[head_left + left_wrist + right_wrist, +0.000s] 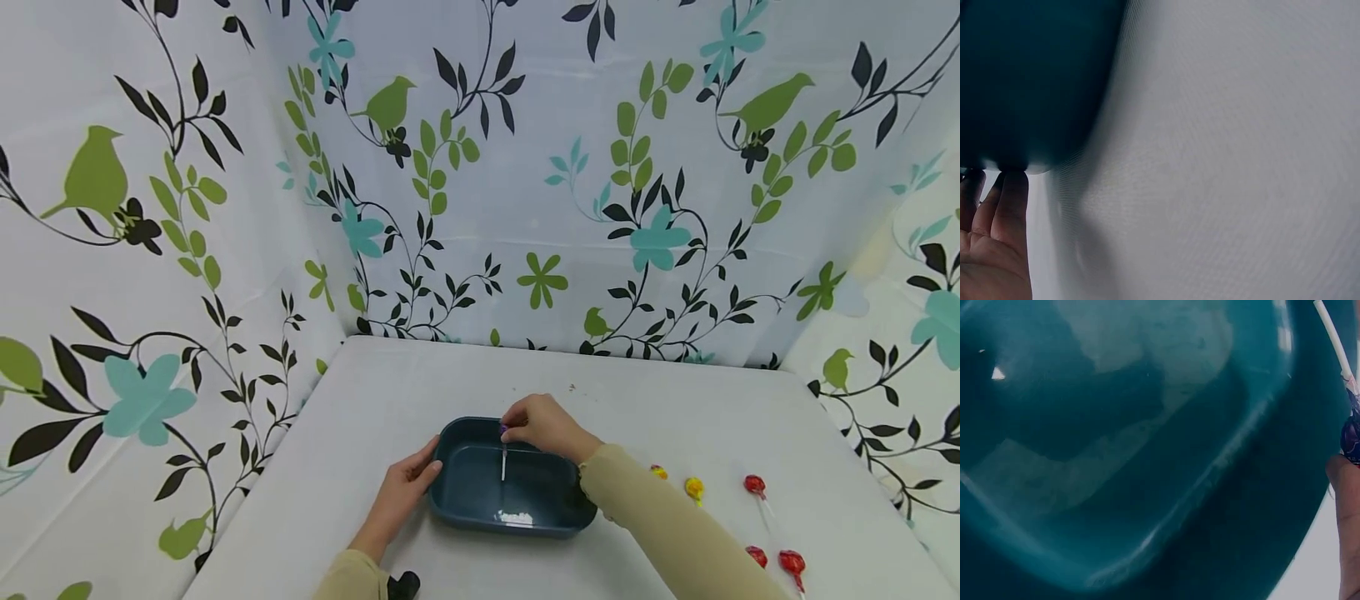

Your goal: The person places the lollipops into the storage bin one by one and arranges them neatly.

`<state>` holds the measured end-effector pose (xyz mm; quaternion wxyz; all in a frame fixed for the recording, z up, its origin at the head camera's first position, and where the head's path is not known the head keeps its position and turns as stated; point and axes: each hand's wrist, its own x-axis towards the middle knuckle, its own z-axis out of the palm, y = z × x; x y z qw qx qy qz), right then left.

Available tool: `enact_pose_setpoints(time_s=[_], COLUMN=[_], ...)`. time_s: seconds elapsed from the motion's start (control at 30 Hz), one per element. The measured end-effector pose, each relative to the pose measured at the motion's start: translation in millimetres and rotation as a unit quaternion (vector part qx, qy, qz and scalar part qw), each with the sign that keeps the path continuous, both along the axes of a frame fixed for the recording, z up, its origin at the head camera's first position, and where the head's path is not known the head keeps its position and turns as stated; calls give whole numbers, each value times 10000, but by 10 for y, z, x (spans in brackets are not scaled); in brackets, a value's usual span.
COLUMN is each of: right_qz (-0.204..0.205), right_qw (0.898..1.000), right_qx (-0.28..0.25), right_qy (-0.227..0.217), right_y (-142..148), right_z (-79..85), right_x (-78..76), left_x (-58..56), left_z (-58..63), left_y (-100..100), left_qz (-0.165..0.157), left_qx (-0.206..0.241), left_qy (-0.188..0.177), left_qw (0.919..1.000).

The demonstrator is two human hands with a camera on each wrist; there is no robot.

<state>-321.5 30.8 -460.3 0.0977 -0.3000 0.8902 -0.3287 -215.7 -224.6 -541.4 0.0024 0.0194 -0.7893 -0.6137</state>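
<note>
A dark teal rectangular basin (480, 492) with rounded corners stands on the white table. My right hand (546, 427) is over its far side and pinches a purple-wrapped lollipop (1351, 436) by the candy end. The white stick points down into the basin in the head view. At the basin's left end, my left hand (405, 487) rests against the outer wall. Its straight fingers (1011, 209) touch the wall in the left wrist view. The left thumb lies near the rim, and whether it hooks over is hard to see.
Right of the basin lie yellow lollipops (694, 487) and red lollipops (792, 562), partly behind the right sleeve (660, 508). A small black object (405, 585) shows by the left wrist. Patterned curtains (465, 167) enclose the white table (390, 392).
</note>
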Motion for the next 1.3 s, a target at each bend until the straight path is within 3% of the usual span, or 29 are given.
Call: enact_pose_setpoints(time_s=[0.4,0.57,0.8,1.3], right_qz=[969,833,707,682], right_qw=[9910,9887,9851,9823], right_qx=[846,1180,1366,1501], right_qy=[375,397,769,894], right_y=[-463,-607,-768,-905], right_z=[-159,-272,-386,-420], right_x=[20,34,13,-19], left_x=[2,-7,-2,-30], left_z=[-17,-25,-22,-27], left_y=[48,29,27,-34], left_qz=[-22,-110,-144,-210], left_qx=[-54,41,-9,56], left_qy=[-74,-108,8,-17], left_qw=[10000,9999,9999,9998])
